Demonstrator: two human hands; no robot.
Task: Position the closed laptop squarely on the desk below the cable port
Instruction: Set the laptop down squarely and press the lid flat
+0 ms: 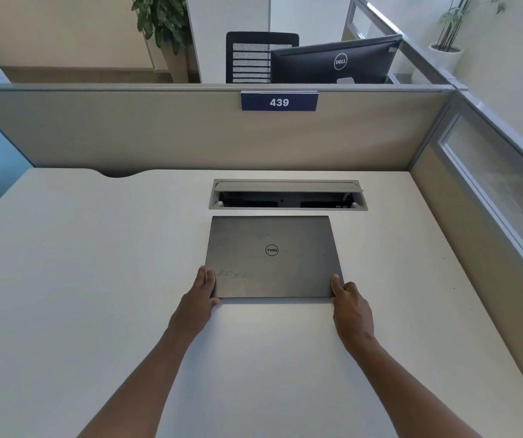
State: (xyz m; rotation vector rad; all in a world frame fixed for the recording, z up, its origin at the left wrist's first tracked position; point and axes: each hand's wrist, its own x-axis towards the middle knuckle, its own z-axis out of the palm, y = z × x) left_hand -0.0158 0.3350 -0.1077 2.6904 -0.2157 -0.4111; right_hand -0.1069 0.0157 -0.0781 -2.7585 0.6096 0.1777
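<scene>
Both hands, left (pixel 205 290) and right (pixel 347 297), clamp the laptop's (pixel 273 257) near corners; it lies flat on the counter (pixel 96 279) just below the port (pixel 288 195). Nudge evenly, keeping its far edge parallel.

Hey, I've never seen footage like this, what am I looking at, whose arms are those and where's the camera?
There is no machine here. The one picture comes from a camera worn on a person's head, looking forward and down, so the arms are the wearer's own. On the pale desk lies a closed dark laptop, just below an open cable port set into the desktop. The left hand grips the laptop's near left corner, and the right hand grips its near right corner. Behind stands a partition with a sign reading 439.
</scene>
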